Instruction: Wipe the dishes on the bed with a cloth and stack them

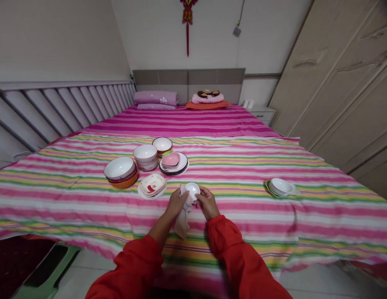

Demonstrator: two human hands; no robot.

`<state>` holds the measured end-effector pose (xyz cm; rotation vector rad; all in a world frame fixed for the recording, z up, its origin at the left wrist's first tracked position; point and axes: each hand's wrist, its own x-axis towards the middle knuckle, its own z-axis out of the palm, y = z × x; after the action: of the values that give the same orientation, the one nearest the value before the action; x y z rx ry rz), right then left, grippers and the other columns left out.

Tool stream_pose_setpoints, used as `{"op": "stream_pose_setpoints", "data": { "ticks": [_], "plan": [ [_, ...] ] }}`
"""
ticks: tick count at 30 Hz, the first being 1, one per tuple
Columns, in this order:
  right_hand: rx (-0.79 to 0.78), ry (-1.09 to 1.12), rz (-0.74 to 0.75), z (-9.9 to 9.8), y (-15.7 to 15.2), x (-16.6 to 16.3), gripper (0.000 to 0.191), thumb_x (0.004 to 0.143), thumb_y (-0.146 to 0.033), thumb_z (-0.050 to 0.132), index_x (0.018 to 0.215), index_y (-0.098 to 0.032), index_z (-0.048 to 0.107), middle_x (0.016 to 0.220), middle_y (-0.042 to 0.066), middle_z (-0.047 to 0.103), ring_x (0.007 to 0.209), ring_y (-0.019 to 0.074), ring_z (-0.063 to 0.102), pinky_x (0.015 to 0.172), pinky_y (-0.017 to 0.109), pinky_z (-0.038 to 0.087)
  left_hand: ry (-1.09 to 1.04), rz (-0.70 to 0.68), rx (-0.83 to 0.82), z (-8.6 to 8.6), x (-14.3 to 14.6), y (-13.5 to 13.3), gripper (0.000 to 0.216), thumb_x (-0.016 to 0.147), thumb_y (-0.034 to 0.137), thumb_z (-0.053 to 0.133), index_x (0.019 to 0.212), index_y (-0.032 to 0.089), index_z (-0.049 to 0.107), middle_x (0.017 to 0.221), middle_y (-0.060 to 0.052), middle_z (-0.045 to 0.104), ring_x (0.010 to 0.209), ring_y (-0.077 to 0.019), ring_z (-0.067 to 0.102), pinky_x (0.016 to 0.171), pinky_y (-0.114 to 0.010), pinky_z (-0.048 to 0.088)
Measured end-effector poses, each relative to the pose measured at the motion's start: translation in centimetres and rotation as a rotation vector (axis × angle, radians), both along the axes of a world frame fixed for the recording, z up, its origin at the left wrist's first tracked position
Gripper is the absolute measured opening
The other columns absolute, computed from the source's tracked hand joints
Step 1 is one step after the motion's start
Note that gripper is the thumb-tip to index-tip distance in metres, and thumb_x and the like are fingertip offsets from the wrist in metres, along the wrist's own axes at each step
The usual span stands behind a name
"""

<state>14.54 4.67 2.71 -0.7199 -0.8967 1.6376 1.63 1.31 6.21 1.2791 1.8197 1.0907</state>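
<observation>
A small white bowl (192, 190) is held between my hands above the striped bed cover. My right hand (207, 202) pinches its right rim between thumb and fingers. With my left hand (177, 201) I grip a pale cloth (182, 224) against the bowl's left side, and the cloth's end hangs down below. Left of my hands, small square dishes (152, 184) with a red pattern rest on a white plate. Just beyond them a pink dish (171, 159) lies on stacked plates (182, 166).
Stacked bowls stand at the left: a wide stack (120, 168), a middle stack (145, 154) and a farther one (162, 144). Small white dishes (281, 186) sit on a green-edged dish at the right. Folded bedding (156, 99) lies by the headboard (168, 79).
</observation>
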Motion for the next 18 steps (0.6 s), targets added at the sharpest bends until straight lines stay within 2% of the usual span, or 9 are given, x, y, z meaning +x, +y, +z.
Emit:
{"op": "stream_pose_setpoints", "data": {
  "ticks": [3, 6, 9, 12, 15, 18],
  "plan": [
    [-0.008, 0.022, 0.025, 0.0, 0.0, 0.1, 0.033, 0.059, -0.018, 0.071, 0.092, -0.018, 0.064, 0.071, -0.002, 0.066, 0.039, 0.0099, 0.056, 0.032, 0.020, 0.039, 0.075, -0.014, -0.055, 0.2, -0.1, 0.0, 0.024, 0.084, 0.031, 0.052, 0.077, 0.011, 0.063, 0.068, -0.005, 0.065, 0.062, -0.0176, 0.060, 0.057, -0.026, 0.045],
    [0.018, -0.006, 0.022, -0.1, 0.0, 0.0, 0.030, 0.059, -0.022, 0.075, 0.087, -0.019, 0.063, 0.068, -0.002, 0.066, 0.039, 0.0103, 0.055, 0.032, 0.020, 0.036, 0.193, 0.018, -0.052, 1.2, 0.1, -0.2, 0.022, 0.086, 0.026, 0.050, 0.092, 0.011, 0.065, 0.079, -0.008, 0.067, 0.076, -0.0207, 0.062, 0.069, -0.029, 0.046],
    [0.055, -0.106, -0.014, -0.1, -0.2, -0.3, 0.025, 0.064, -0.032, 0.076, 0.079, -0.017, 0.063, 0.049, -0.004, 0.058, 0.032, 0.0072, 0.044, 0.031, 0.018, 0.028, 0.498, -0.006, -0.026, 2.8, 0.4, -0.6, 0.033, 0.090, 0.022, 0.045, 0.119, 0.014, 0.057, 0.102, -0.013, 0.064, 0.091, -0.0239, 0.061, 0.078, -0.033, 0.044],
    [0.080, -0.184, -0.056, 0.0, -0.5, -0.6, 0.028, 0.066, -0.040, 0.075, 0.074, -0.016, 0.061, 0.037, -0.007, 0.051, 0.028, 0.0056, 0.035, 0.031, 0.018, 0.023, 0.819, -0.117, -0.045, 3.9, 0.7, -0.7, 0.041, 0.090, 0.018, 0.042, 0.130, 0.017, 0.050, 0.110, -0.014, 0.061, 0.093, -0.0236, 0.062, 0.076, -0.031, 0.045],
    [0.090, -0.197, -0.035, 0.0, -0.6, -0.5, 0.030, 0.068, -0.044, 0.073, 0.071, -0.017, 0.058, 0.037, -0.006, 0.053, 0.026, 0.0063, 0.035, 0.030, 0.019, 0.022, 0.796, -0.117, -0.016, 3.4, 0.8, -0.6, 0.041, 0.090, 0.020, 0.044, 0.131, 0.015, 0.049, 0.109, -0.014, 0.062, 0.094, -0.0231, 0.062, 0.077, -0.030, 0.046],
    [0.082, -0.160, -0.005, -0.2, -0.5, -0.4, 0.031, 0.068, -0.044, 0.072, 0.069, -0.019, 0.055, 0.038, -0.006, 0.055, 0.026, 0.0074, 0.038, 0.029, 0.019, 0.024, 0.516, -0.004, 0.049, 1.7, 1.0, -0.4, 0.037, 0.090, 0.024, 0.045, 0.123, 0.012, 0.054, 0.100, -0.013, 0.066, 0.094, -0.0227, 0.063, 0.080, -0.031, 0.046]
  ]
}}
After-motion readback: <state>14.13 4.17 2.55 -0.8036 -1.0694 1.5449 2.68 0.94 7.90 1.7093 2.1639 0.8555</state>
